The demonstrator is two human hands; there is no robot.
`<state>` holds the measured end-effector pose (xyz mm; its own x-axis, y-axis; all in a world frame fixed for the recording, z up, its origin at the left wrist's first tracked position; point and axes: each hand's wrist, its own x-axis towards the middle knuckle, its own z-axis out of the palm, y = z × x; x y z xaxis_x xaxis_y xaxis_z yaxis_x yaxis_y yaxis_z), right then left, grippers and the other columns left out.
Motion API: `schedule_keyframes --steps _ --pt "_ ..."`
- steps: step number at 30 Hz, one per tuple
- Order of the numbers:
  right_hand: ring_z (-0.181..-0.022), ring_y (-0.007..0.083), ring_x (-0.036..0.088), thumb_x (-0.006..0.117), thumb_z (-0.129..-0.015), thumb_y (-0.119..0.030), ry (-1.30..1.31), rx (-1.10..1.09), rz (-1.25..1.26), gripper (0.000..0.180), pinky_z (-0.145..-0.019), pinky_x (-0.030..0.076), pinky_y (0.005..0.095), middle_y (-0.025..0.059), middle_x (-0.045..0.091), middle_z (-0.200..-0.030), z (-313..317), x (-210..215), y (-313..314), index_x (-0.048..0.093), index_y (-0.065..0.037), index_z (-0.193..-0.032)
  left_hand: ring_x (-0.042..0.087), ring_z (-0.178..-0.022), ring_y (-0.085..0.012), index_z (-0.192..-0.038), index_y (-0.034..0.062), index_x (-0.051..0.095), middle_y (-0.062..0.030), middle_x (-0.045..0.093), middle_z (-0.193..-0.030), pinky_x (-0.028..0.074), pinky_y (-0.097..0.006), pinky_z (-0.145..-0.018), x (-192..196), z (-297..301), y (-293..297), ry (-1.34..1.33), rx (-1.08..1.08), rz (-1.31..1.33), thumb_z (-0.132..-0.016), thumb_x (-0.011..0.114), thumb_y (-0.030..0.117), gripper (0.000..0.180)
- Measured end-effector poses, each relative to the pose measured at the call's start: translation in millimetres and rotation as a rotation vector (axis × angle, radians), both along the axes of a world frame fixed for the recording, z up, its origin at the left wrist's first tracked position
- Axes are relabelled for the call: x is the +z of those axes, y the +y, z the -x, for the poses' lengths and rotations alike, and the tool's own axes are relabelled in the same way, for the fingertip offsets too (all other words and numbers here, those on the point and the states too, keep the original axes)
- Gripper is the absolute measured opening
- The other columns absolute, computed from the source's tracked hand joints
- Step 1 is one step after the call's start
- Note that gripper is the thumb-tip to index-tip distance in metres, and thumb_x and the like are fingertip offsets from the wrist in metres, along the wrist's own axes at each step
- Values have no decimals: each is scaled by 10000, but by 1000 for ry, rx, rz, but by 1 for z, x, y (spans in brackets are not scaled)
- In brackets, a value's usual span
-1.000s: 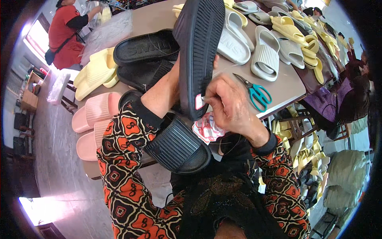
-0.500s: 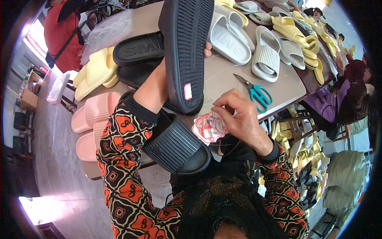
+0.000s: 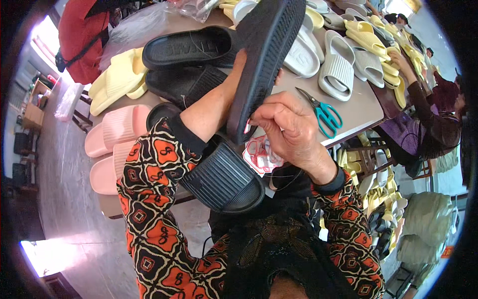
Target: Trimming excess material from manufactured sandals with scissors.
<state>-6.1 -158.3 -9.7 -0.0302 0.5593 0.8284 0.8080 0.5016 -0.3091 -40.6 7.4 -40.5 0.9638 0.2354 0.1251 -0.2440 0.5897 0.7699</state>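
My left hand is closed round a black slide sandal, held up with its ribbed sole toward my right; most of its fingers are hidden behind it. My right hand pinches with thumb and forefinger at a small white sticker with a red border, at the heel end of that sole. Below the right hand lies a sheet of red-edged stickers. Another black slide lies at the table's near edge, under my left forearm. Teal-handled scissors lie to the right of my right hand.
More black slides lie beyond my left forearm, with yellow and pink slides to the left. Grey slides lie at the far right. A co-worker's arm reaches among yellow slides. Slides are piled below the right edge.
The held slide has tilted and moved right, its sole now seen more edge-on. My right hand has moved up and left from above the sticker sheet to the sticker on the sole.
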Motion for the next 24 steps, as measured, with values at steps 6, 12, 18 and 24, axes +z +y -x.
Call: schedule_keyframes --steps 6,12,18,24 --pt "-632 241 554 619 -648 101 -74 1 59 180 -544 439 305 98 537 -725 -5 -3 4 548 -18 -762 589 -687 -168 -1013 50 560 -101 613 -796 501 -270 -598 2 2 -4 114 128 -157 -936 192 488 577" --pt "-626 255 529 593 -630 98 -53 49 61 197 -530 429 315 103 512 -721 -9 -13 -19 533 -28 -769 596 -662 -164 -998 36 537 -118 588 -823 517 -244 -546 12 -4 24 88 -111 203 -939 320 427 451" --pt "-629 126 550 694 -736 -4 494 -4 242 137 -529 447 251 61 555 -750 4 -2 -30 580 8 -810 592 -651 -180 -1007 37 530 -126 590 -822 521 -277 -573 21 3 13 84 199 -72 -932 264 503 542" --pt "-669 146 577 731 -683 5 285 6 60 172 -565 460 249 61 590 -781 -3 -7 -17 634 -25 -822 585 -634 -190 -1022 55 537 -108 601 -775 514 -273 -610 18 -2 -4 154 83 132 -935 199 514 577"
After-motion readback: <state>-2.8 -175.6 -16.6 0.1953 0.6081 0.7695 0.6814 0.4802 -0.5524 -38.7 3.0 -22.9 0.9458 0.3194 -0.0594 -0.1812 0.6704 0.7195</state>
